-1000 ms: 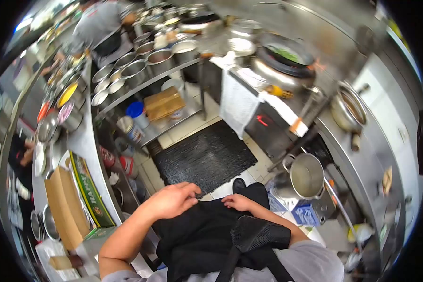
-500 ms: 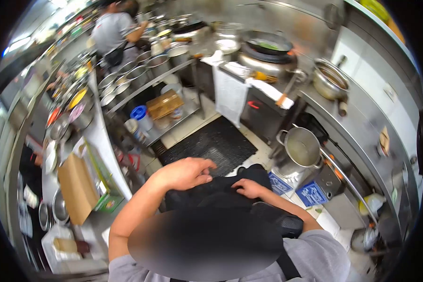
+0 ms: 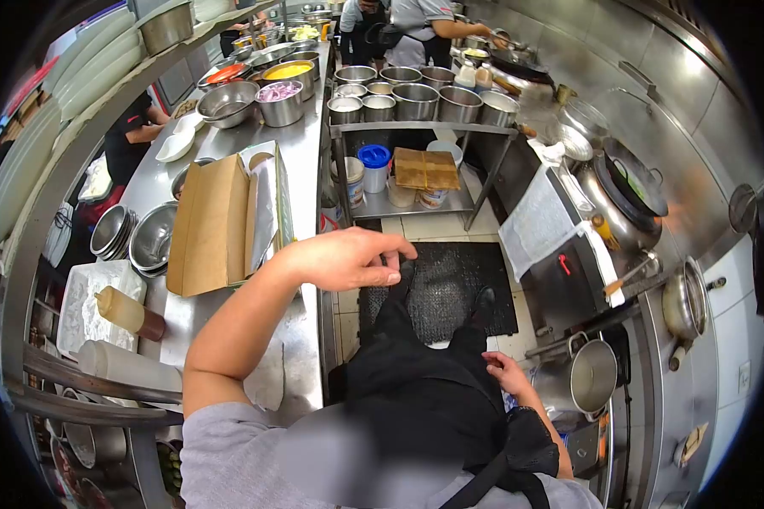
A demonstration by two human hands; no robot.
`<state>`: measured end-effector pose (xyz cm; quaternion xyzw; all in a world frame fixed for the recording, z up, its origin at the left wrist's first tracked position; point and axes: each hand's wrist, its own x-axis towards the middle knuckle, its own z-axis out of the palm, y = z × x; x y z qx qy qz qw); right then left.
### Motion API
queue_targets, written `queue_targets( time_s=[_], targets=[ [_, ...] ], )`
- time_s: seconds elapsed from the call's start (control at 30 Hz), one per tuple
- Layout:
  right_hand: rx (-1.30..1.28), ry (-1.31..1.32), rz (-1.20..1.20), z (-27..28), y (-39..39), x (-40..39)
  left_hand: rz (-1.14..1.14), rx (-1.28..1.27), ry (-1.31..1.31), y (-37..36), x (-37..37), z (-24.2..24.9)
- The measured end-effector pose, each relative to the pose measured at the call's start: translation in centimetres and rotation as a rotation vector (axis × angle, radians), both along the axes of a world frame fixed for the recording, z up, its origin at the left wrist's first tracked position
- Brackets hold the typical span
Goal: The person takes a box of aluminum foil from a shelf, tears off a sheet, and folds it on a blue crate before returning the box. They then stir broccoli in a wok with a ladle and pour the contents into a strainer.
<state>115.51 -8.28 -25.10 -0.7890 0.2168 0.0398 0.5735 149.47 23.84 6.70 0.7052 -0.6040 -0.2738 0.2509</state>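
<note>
My left hand (image 3: 356,257) hovers in front of my body, above the edge of the black floor mat (image 3: 450,284). Its fingers are loosely bent, the thumb stands apart, and nothing is in it. Closest to that hand is a long open cardboard box (image 3: 208,225) on the steel counter (image 3: 301,335), with something silvery along its inside. Beside my right hip hangs my right hand (image 3: 508,373), empty, with fingers slightly curled and apart. A large steel stockpot (image 3: 592,377) stands just to its right, apart from the fingers.
Steel bowls (image 3: 151,237) and a squeeze bottle (image 3: 132,314) sit on the left counter. Ahead, a rack (image 3: 424,129) holds several metal pots. A wok (image 3: 632,187) rests on the stove at right. Co-workers (image 3: 424,25) stand at the back; another person (image 3: 132,127) is at left.
My view has turned left, so the left counter and pot rack now appear nearer the middle. My right hand has moved from the front of my apron out to my side. Both hands stay empty.
</note>
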Motion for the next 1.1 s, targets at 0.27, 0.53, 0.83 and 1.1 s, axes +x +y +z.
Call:
queue_targets(
  time_s=[0.27, 0.53, 0.83, 1.1],
  targets=[
    [0.062, -0.01, -0.041, -1.6, -3.2, 1.4, 0.472, -0.181, -0.032, 6.9, 5.4, -1.0],
    [0.247, 0.158, -0.183, 0.0, -4.5, -3.6, 1.508, 0.235, -0.429, 20.2, 12.9, 0.4],
    [-0.018, 0.001, -0.021, 11.9, -8.3, 3.5, 1.345, 0.169, -0.595, 20.5, 13.8, 2.3],
    [-0.334, -0.337, 0.753, 28.1, 3.0, 20.1, 0.951, 0.261, -0.554, 9.5, 10.2, 3.1]
  ],
)
